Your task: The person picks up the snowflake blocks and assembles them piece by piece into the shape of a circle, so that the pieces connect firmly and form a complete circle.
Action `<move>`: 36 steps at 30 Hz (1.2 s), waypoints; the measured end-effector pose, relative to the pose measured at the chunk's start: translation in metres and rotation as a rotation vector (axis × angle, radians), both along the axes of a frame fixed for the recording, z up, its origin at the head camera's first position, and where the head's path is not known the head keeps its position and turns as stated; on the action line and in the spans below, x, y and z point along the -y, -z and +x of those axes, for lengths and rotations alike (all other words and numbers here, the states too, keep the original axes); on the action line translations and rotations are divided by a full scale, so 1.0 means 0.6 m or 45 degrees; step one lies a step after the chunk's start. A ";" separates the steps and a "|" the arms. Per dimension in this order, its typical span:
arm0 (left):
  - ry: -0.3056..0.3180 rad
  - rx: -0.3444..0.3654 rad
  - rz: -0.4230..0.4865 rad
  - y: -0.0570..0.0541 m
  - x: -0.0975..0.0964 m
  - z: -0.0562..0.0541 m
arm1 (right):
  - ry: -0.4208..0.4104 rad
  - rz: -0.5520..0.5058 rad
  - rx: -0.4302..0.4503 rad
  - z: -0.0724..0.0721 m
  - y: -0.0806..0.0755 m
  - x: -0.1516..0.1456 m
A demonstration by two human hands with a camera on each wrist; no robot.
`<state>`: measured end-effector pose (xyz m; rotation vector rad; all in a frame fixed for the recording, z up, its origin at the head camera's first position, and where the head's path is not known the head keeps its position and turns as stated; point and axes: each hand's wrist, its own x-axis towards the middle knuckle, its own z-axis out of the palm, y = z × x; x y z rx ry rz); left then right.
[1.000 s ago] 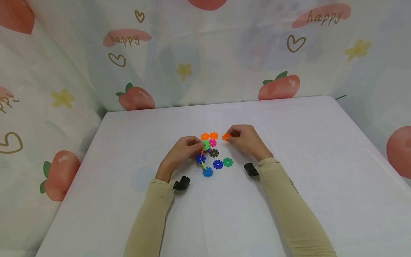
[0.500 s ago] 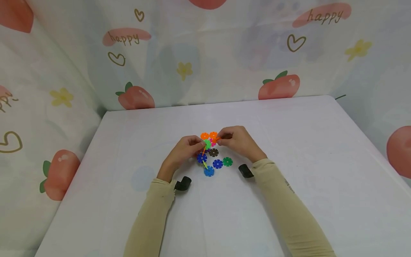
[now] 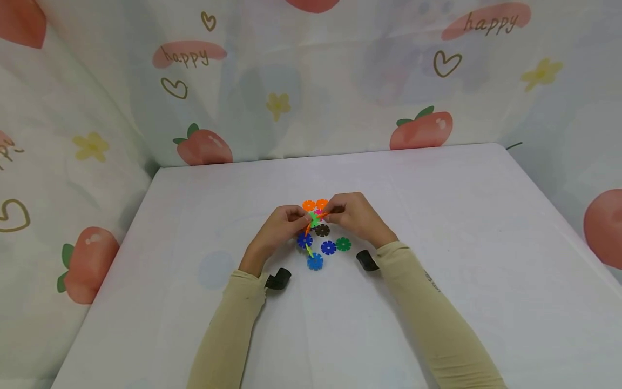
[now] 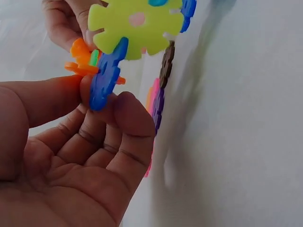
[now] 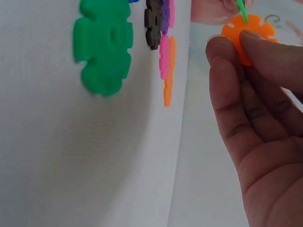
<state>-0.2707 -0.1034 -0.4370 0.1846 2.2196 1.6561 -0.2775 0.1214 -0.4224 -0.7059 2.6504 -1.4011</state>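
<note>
In the head view my left hand [image 3: 277, 229] holds a joined chain of notched plastic discs. It runs from a light blue disc [image 3: 315, 262] through a yellow-green disc [image 4: 135, 26], a dark blue disc [image 4: 107, 78] and an orange one to a bright green disc [image 3: 313, 219]. The left wrist view has the thumb and fingers around the dark blue disc. My right hand [image 3: 358, 219] pinches another orange disc [image 5: 253, 23] between thumb and forefinger. That disc's rim meets the edge of the green disc, and its notches face the left hand.
Loose discs lie on the white table [image 3: 461, 243]: two orange ones [image 3: 309, 205] at the back, a brown disc [image 3: 323, 230], a dark blue disc [image 3: 328, 248], a dark green disc [image 3: 343, 244], plus pink [image 5: 164, 56] and purple ones. Behind hangs a printed cloth [image 3: 340, 81].
My right hand has moved left with its orange disc, bringing it from beside the loose discs to the green disc. The left hand has stayed nearly in place with the chain.
</note>
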 end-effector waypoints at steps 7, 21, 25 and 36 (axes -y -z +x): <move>0.013 0.002 -0.052 0.002 -0.003 0.001 | -0.037 0.047 -0.055 0.004 0.007 0.006; 0.088 0.014 -0.112 0.003 0.022 0.008 | 0.066 0.142 0.092 0.003 -0.005 -0.017; 0.042 0.051 -0.079 0.010 0.039 0.017 | 0.041 0.137 0.139 0.008 -0.005 -0.029; 0.041 0.158 -0.060 0.007 0.070 0.037 | -0.127 0.248 0.143 0.026 0.032 -0.078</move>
